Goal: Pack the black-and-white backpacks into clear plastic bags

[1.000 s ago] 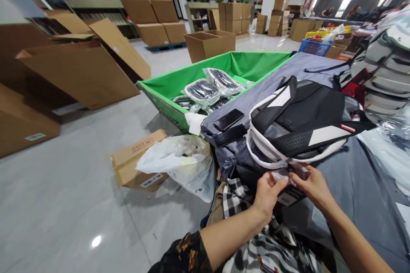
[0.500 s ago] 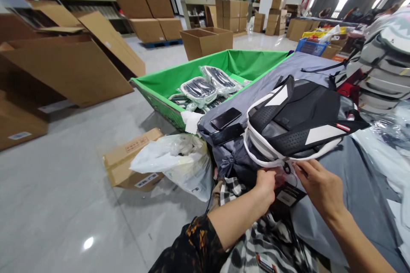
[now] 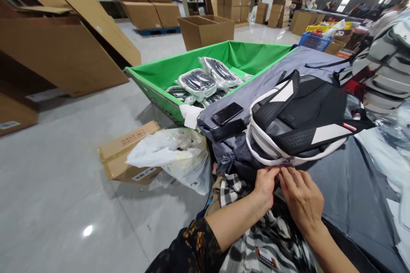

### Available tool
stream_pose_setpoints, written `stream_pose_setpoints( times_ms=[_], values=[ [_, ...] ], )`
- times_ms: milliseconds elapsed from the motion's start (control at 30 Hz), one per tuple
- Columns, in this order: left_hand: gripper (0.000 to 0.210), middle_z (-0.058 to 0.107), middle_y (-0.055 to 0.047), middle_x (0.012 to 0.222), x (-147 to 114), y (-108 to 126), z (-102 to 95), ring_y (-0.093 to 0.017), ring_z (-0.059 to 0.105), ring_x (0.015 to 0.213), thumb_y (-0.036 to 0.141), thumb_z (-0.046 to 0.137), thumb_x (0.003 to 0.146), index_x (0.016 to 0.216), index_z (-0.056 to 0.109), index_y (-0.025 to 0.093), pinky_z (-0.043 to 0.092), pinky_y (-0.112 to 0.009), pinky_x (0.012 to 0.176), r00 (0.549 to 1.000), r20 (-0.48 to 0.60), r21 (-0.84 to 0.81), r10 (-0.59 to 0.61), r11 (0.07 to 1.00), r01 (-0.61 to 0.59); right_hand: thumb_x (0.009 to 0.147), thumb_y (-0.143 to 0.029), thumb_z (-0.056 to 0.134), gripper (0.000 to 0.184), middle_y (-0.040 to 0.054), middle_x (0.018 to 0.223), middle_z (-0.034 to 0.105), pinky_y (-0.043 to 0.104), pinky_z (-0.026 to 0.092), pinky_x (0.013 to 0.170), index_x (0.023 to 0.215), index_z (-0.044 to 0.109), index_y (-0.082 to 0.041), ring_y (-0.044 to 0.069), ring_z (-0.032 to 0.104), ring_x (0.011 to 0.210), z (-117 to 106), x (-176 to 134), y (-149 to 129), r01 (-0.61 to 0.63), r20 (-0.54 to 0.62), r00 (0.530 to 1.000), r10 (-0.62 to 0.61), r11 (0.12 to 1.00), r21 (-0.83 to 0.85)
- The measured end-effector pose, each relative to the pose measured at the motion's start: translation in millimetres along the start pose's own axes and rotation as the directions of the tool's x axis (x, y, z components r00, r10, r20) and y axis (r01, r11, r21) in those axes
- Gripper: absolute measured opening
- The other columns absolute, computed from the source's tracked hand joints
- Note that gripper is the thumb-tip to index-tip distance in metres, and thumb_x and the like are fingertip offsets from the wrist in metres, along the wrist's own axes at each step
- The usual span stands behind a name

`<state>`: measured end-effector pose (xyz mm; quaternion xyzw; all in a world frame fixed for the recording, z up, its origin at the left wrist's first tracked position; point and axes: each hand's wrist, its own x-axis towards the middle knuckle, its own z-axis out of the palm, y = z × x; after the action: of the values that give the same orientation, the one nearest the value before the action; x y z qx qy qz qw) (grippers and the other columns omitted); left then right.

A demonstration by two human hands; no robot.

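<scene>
A black and white backpack (image 3: 310, 106) lies on the grey cloth-covered table with its padded shoulder straps facing up. At the middle of its near white-trimmed edge, my left hand (image 3: 265, 185) and my right hand (image 3: 301, 194) meet, fingertips almost touching. Both are closed in a pinch just under the trim. Whatever small part sits between the fingers is hidden by them. Two dark phones, one (image 3: 226, 113) behind the other (image 3: 228, 130), rest left of the backpack. Black-and-white checked cloth (image 3: 265, 243) shows below my wrists.
A green bin (image 3: 153, 81) beyond the table holds several plastic-wrapped packs (image 3: 197, 83). On the floor at left are a carton (image 3: 112, 160) and a white plastic bag (image 3: 192, 170). Stacked white and grey bags (image 3: 384, 81) stand at right. Large cardboard boxes (image 3: 64, 55) fill the far left.
My right hand has moved left and in against my left hand, with its fingers now bunched. The black tag with a white label and the small loop seen between the hands are now covered.
</scene>
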<state>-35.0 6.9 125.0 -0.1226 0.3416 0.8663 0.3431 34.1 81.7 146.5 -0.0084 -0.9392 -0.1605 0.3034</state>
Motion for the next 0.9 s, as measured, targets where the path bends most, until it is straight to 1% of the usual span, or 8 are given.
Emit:
stream_pose_setpoints(
  times_ms=[167,300,400,467,567,700,800,900],
  values=[
    [0.027,0.066,-0.003,0.067,-2.1,1.3,-0.4,-0.013,0.052,0.065,0.037,0.08,0.056,0.067,0.074,0.013,0.041,-0.025,0.067,0.998,0.042,0.095,0.04,0.995,-0.043,0.101,-0.021,0.049,0.018,0.0078,0.104,0.074,0.034,0.04,0.078,0.104,0.066,-0.017,0.022,0.059,0.091,2.2,-9.4,2.5,-0.016,0.014,1.0,0.015,0.996,0.084],
    [0.022,0.066,-0.004,0.065,3.9,-5.1,5.9,-0.013,0.052,0.063,0.029,0.076,0.048,0.063,0.073,0.013,0.042,-0.026,0.064,0.993,-0.078,0.128,0.085,0.989,-0.074,0.1,-0.022,0.052,0.015,0.0072,0.099,0.075,0.034,0.042,0.075,0.089,0.063,-0.019,0.02,0.061,0.086,2.7,-9.0,5.9,-0.016,-0.008,1.0,0.017,0.99,0.14],
    [0.019,0.063,-0.003,0.06,10.2,-11.3,9.2,-0.012,0.049,0.058,0.028,0.073,0.048,0.059,0.071,0.013,0.041,-0.025,0.059,0.983,-0.145,0.136,0.114,0.986,-0.094,0.099,-0.019,0.053,0.01,0.0061,0.099,0.074,0.031,0.047,0.078,0.102,0.062,-0.019,0.018,0.064,0.085,0.7,-8.5,7.5,-0.033,-0.072,0.996,0.06,0.944,0.327],
    [0.017,0.062,-0.002,0.058,13.2,-14.6,10.3,-0.012,0.048,0.056,0.026,0.073,0.048,0.058,0.07,0.013,0.04,-0.025,0.057,0.975,-0.178,0.147,0.133,0.983,-0.107,0.097,-0.019,0.057,0.017,0.0062,0.101,0.073,0.028,0.05,0.076,0.113,0.061,-0.019,0.016,0.065,0.084,1.4,-7.4,7.7,-0.118,-0.129,0.974,0.186,0.905,0.409],
    [0.017,0.063,-0.002,0.06,14.3,-17.7,11.0,-0.012,0.048,0.057,0.026,0.072,0.049,0.059,0.07,0.013,0.041,-0.025,0.057,0.963,-0.21,0.163,0.17,0.977,-0.137,0.097,-0.026,0.06,0.019,0.0078,0.095,0.071,0.029,0.047,0.071,0.114,0.062,-0.017,0.018,0.063,0.079,9.7,-3.5,6.4,-0.264,-0.179,0.927,0.331,0.91,0.319],
    [0.02,0.067,-0.003,0.065,9.9,-19.0,7.3,-0.014,0.052,0.062,0.028,0.074,0.05,0.063,0.073,0.013,0.045,-0.026,0.064,0.956,-0.193,0.186,0.219,0.965,-0.183,0.099,-0.027,0.055,0.012,0.0058,0.079,0.066,0.032,0.041,0.07,0.095,0.062,-0.018,0.02,0.057,0.074,25.3,2.7,3.8,-0.304,-0.168,0.933,0.319,0.946,0.109],
    [0.022,0.069,-0.003,0.065,4.6,-16.6,-0.1,-0.015,0.054,0.062,0.035,0.074,0.056,0.064,0.075,0.014,0.046,-0.028,0.068,0.954,-0.12,0.27,0.275,0.934,-0.235,0.097,-0.021,0.055,0.016,0.0048,0.075,0.063,0.032,0.036,0.068,0.082,0.06,-0.02,0.02,0.052,0.073,28.0,4.4,5.4,-0.267,-0.149,0.953,0.265,0.964,0.01],
    [0.025,0.069,-0.003,0.063,0.6,-10.1,-4.7,-0.017,0.054,0.06,0.039,0.07,0.066,0.065,0.077,0.016,0.046,-0.029,0.066,0.931,0.004,0.458,0.366,0.827,-0.327,0.097,-0.016,0.053,0.021,0.0047,0.074,0.06,0.033,0.032,0.069,0.078,0.059,-0.021,0.021,0.048,0.074,22.4,4.6,10.6,-0.14,-0.071,0.988,0.138,0.99,-0.025]
  ],
)
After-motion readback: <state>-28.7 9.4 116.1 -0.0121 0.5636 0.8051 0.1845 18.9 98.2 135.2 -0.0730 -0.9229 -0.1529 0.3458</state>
